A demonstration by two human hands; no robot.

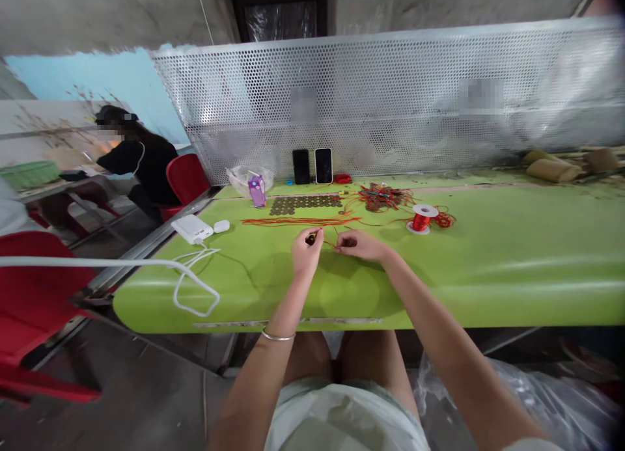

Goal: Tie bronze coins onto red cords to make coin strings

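My left hand [306,249] pinches a small dark coin-like piece [311,239] with a red cord [328,237] running from it. My right hand [360,245] rests on the green table [488,256] just to the right, fingers closed on a second dark piece and the same cord. A little beyond the hands lies a bundle of cut red cords [297,221]. Rows of dark coins [305,204] sit behind it. A spool of red cord [422,218] stands to the right, and a tangle of red cords [383,197] lies behind that.
A white power bank [192,229] with a looping white cable [195,288] and a small white case [221,226] lie at left. Two phones [312,166], a purple carton [257,191] and a plastic bag stand against the perforated metal screen [390,93]. Another person [139,158] sits at far left by red chairs.
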